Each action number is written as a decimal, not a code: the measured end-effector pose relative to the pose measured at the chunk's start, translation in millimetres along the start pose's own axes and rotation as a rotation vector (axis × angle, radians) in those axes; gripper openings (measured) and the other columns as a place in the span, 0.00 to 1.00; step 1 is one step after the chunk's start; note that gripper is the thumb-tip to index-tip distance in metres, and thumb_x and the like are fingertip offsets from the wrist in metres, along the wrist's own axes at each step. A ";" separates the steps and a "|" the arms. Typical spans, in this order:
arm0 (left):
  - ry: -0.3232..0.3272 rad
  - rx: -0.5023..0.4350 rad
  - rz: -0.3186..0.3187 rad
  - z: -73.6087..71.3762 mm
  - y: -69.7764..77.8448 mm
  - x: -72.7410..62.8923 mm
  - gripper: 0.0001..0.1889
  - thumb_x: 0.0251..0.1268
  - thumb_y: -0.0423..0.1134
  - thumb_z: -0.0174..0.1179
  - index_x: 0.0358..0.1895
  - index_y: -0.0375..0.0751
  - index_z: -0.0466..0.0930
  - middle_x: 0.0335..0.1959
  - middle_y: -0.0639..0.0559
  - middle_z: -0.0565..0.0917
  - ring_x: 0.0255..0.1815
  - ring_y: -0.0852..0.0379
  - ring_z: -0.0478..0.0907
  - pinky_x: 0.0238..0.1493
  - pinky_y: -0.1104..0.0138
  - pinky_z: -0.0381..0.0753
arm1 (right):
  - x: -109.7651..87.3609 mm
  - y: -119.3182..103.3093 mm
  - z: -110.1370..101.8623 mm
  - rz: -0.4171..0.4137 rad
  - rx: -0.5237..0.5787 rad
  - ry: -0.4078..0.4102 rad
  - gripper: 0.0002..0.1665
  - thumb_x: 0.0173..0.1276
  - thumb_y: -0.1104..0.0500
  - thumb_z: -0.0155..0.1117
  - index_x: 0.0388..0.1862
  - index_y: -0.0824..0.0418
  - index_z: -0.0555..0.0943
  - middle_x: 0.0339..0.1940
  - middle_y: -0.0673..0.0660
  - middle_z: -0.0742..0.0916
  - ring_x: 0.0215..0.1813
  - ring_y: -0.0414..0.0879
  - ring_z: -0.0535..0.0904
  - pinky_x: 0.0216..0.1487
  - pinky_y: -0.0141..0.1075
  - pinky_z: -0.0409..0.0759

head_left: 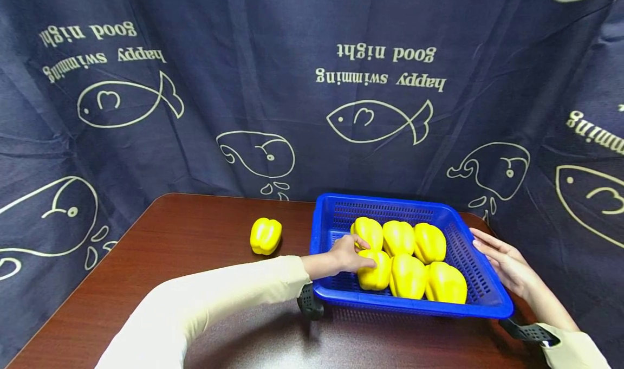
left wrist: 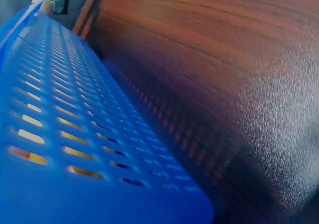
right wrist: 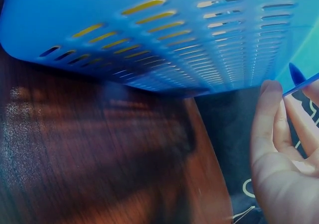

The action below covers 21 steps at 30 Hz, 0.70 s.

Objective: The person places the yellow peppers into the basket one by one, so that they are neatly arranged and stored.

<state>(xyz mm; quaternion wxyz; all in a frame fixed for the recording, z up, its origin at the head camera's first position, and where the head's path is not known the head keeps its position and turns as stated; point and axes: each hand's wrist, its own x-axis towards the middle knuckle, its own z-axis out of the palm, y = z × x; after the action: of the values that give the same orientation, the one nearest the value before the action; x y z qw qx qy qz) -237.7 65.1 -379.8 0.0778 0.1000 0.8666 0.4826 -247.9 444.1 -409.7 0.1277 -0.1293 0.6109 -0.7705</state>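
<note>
Several yellow bell peppers [head_left: 408, 276] sit in two rows inside a blue plastic basket [head_left: 414, 305]. My left hand [head_left: 347, 254] reaches over the basket's left side and grips the front-left bell pepper [head_left: 372, 278], thumb in front and fingers behind. At the basket's right rim, my right hand [head_left: 507, 266] holds the edge; its fingers [right wrist: 269, 109] show at the rim in the right wrist view. Another yellow bell pepper [head_left: 266, 236] stands on the table left of the basket. The left wrist view shows only the basket's slotted wall [left wrist: 65, 109], the left hand being hidden there.
The brown wooden table [head_left: 219, 228] extends left and in front of the basket. A dark blue curtain [head_left: 273, 87] with fish and whale drawings hangs right behind the table and along its right side. Black wrist straps [head_left: 310, 303] are near the basket's front corners.
</note>
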 end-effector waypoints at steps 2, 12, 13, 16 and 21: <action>0.001 -0.001 0.000 0.5 -0.6 0.8 0.17 0.41 0.34 0.75 0.37 0.38 0.81 0.29 0.49 0.77 0.30 0.62 0.70 0.25 0.76 0.76 | 0.2 -0.2 0.2 -0.004 0.005 -0.003 0.26 0.77 0.66 0.41 0.56 0.41 0.80 0.49 0.42 0.87 0.46 0.40 0.86 0.44 0.31 0.84; -0.042 -0.072 -0.060 -1.4 1.7 1.5 0.18 0.43 0.32 0.74 0.39 0.36 0.79 0.26 0.52 0.69 0.21 0.60 0.70 0.25 0.63 0.85 | 0.7 -1.0 1.1 -0.004 0.008 -0.004 0.26 0.77 0.66 0.41 0.56 0.41 0.81 0.48 0.42 0.87 0.46 0.40 0.86 0.44 0.31 0.84; -0.048 -0.073 -0.065 -1.8 2.1 1.2 0.18 0.44 0.32 0.74 0.40 0.36 0.79 0.26 0.52 0.69 0.19 0.60 0.70 0.26 0.61 0.85 | 0.7 -1.0 1.4 -0.002 0.010 -0.003 0.26 0.77 0.65 0.41 0.56 0.41 0.81 0.48 0.42 0.87 0.46 0.40 0.86 0.44 0.31 0.84; -0.065 -0.076 -0.074 -3.2 2.8 0.3 0.19 0.44 0.32 0.74 0.42 0.36 0.78 0.27 0.52 0.69 0.19 0.59 0.71 0.27 0.61 0.85 | 0.8 -0.8 1.8 0.004 0.012 -0.003 0.26 0.77 0.65 0.41 0.56 0.40 0.81 0.48 0.42 0.87 0.46 0.40 0.86 0.44 0.31 0.84; -0.078 -0.094 -0.050 -7.6 5.6 -0.6 0.23 0.43 0.30 0.73 0.48 0.34 0.79 0.36 0.43 0.78 0.26 0.58 0.73 0.25 0.68 0.81 | -0.3 -0.4 1.9 0.012 0.014 0.008 0.26 0.78 0.65 0.41 0.55 0.40 0.81 0.48 0.42 0.87 0.46 0.40 0.86 0.44 0.31 0.84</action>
<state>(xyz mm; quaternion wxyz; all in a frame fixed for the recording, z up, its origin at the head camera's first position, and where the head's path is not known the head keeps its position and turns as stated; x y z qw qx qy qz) -238.3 61.6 -371.0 0.1282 0.0934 0.8415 0.5164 -247.0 442.5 -408.8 0.1308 -0.1218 0.6068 -0.7745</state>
